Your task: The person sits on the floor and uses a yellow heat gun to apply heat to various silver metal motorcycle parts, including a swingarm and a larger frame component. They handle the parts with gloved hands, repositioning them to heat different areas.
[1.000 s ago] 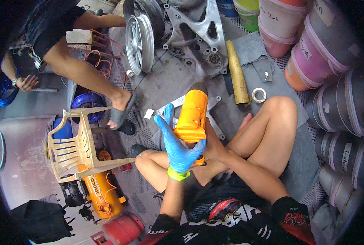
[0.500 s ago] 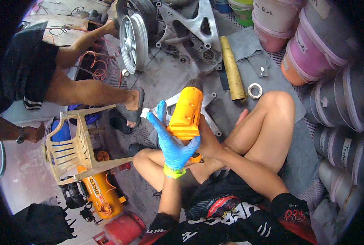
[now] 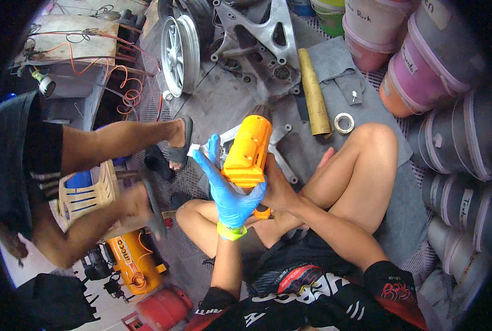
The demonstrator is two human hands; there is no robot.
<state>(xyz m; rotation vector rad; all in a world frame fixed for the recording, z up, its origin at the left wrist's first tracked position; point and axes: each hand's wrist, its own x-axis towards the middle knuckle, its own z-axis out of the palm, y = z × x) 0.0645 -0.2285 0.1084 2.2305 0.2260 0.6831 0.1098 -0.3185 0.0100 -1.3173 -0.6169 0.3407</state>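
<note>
An orange gun-shaped power tool (image 3: 249, 150), apparently a heat gun with a dark nozzle, points away from me over a grey metal bracket (image 3: 282, 151). Its handle is in the grip of my bare right hand (image 3: 279, 185), partly hidden behind the body. My left hand (image 3: 232, 198), in a blue glove with a yellow-green band at the wrist, is against the tool's rear left side. Its fingers stretch forward, apart from the orange body. A small white scrap (image 3: 193, 149) sits at a gloved fingertip; whether it is pinched or stuck there I cannot tell.
Ahead lie a large metal frame (image 3: 257, 33) and a silver wheel (image 3: 181, 55). A brown paper roll (image 3: 315, 94) and tape roll (image 3: 344, 123) are right of them. Several buckets (image 3: 422, 60) line the right. At left, a person (image 3: 108, 143) steps near a plastic chair (image 3: 86, 193) and an orange compressor (image 3: 133, 262).
The other person has moved left and nearer, one leg now blurred in front of the chair. My hands and the orange tool have shifted slightly left.
</note>
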